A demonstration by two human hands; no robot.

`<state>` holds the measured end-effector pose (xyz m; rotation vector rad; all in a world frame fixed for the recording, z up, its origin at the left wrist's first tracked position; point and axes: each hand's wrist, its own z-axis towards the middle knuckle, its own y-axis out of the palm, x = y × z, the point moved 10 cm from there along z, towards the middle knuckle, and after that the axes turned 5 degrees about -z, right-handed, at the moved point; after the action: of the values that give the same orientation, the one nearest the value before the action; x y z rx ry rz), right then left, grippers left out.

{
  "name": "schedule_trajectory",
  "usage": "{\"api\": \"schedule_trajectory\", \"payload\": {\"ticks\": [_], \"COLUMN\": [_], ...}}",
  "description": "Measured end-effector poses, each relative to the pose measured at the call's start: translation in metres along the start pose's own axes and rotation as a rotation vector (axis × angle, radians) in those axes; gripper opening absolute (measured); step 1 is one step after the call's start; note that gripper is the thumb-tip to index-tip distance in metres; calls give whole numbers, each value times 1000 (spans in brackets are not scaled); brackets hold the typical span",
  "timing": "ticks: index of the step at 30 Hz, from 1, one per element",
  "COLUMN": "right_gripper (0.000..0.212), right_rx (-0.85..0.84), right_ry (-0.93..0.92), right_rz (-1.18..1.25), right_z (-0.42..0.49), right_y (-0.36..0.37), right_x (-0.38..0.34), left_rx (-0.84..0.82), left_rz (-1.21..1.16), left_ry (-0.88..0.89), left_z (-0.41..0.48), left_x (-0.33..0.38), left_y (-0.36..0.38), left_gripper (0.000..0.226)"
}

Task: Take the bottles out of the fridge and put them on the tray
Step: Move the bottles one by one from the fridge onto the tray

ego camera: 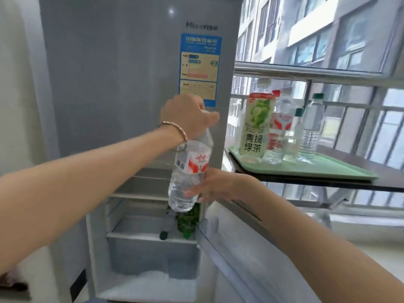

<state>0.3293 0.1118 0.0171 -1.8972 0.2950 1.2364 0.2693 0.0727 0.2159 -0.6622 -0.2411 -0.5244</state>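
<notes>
- The left hand (188, 115) was clamped over the cap end of a clear water bottle (189, 171), holding it upright in front of the open fridge (140, 193).
- The right hand (215, 185) lay open, fingers spread, touching the bottle's lower side from behind.
- Below the hands, a green bottle (188, 221) lay on a fridge shelf.
- Right of the hands, a green tray (328, 169) carried several upright bottles, a green tea bottle (255, 125) nearest.
</notes>
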Motion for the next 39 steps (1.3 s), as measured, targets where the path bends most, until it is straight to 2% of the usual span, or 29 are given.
{"api": "schedule_trajectory", "payload": {"ticks": [3, 5, 7, 10, 12, 15, 16, 19, 21, 26, 32, 37, 38, 39], "right_gripper": [38, 37, 45, 52, 48, 25, 24, 33, 25, 44, 33, 23, 32, 50], "right_rx": [216, 315, 407, 570, 706, 914, 955, 985, 963, 986, 1065, 1100, 1124, 1166], "right_ry": [-63, -96, -118, -156, -161, -121, -91, 33, 105, 204, 224, 287, 297, 315], "right_rz": [4, 32, 26, 52, 72, 62, 41, -17, -42, -104, -156, -69, -57, -68], "right_z": [-58, -96, -131, -173, -194, -208, -208, -197, -186, -175, -169, -163, -164, -166], "right_y": [-55, -87, -118, -166, -197, -236, -246, -262, -263, -267, -280, -285, -285, -285], "right_x": [-6, -10, -10, -6, 3, 20, 28, 54, 69, 88, 99, 112, 113, 113], "left_rx": [59, 89, 108, 133, 91, -66, -130, -356, -506, -686, -805, -876, -873, -855], "left_rz": [-141, -225, -336, -512, -569, -582, -572, -493, -519, -606, -695, -683, -686, -688], "left_ry": [90, 126, 169, 213, 196, 144, 119, 28, -61, -205, -215, -174, -168, -165], "left_z": [23, 38, 51, 58, 57, 47, 43, 26, 13, -3, -19, -27, -28, -27], "left_x": [63, 101, 136, 172, 182, 181, 179, 167, 155, 131, 132, 137, 137, 136], "left_y": [-2, -1, 1, 16, 47, 110, 131, 198, 237, 280, 295, 288, 287, 282], "left_gripper": [31, 38, 48, 50, 57, 41, 35, 29, 33, 32, 48, 44, 48, 51]}}
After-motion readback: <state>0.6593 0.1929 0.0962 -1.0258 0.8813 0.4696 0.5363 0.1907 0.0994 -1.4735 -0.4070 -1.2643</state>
